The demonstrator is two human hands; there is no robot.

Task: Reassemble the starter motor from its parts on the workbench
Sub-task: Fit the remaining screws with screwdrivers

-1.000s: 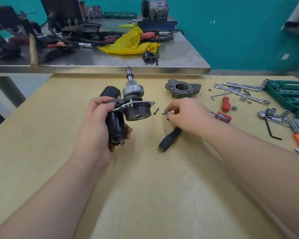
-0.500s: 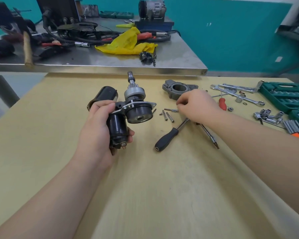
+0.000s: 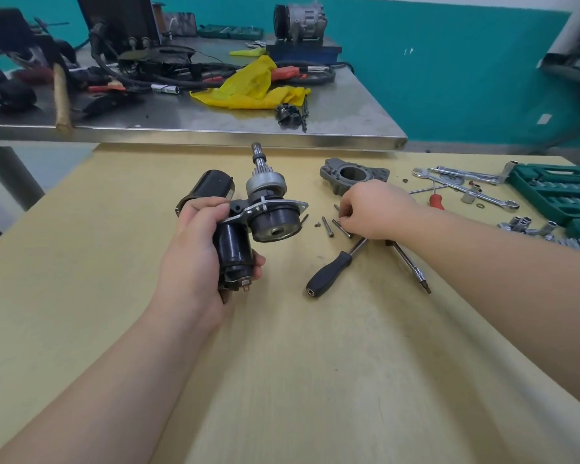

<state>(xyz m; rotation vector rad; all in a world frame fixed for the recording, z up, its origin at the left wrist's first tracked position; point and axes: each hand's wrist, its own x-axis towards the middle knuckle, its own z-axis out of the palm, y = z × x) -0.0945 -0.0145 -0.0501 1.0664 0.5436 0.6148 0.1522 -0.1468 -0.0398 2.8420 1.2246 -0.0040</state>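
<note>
My left hand [image 3: 195, 249] grips the black solenoid of the partly assembled starter motor [image 3: 265, 212], held above the wooden workbench [image 3: 282, 363] with its pinion shaft pointing away from me. A black motor body [image 3: 211, 187] lies just behind that hand. My right hand [image 3: 375, 209] rests on the bench with fingertips pinching at loose bolts [image 3: 340, 227]; whether a bolt is lifted I cannot tell. The grey nose housing [image 3: 349, 175] sits just beyond my right hand.
A black-handled driver [image 3: 330, 271] and a long bit driver [image 3: 411, 267] lie under my right wrist. Wrenches [image 3: 466, 187], a red screwdriver [image 3: 436, 200], sockets and a green tool case [image 3: 556, 192] fill the right. A cluttered steel table [image 3: 215, 128] stands behind.
My right hand moved away from me toward the housing, leaving several bolts on the bench, then dropped its fingertips back onto them. My left hand kept the starter assembly nearly still.
</note>
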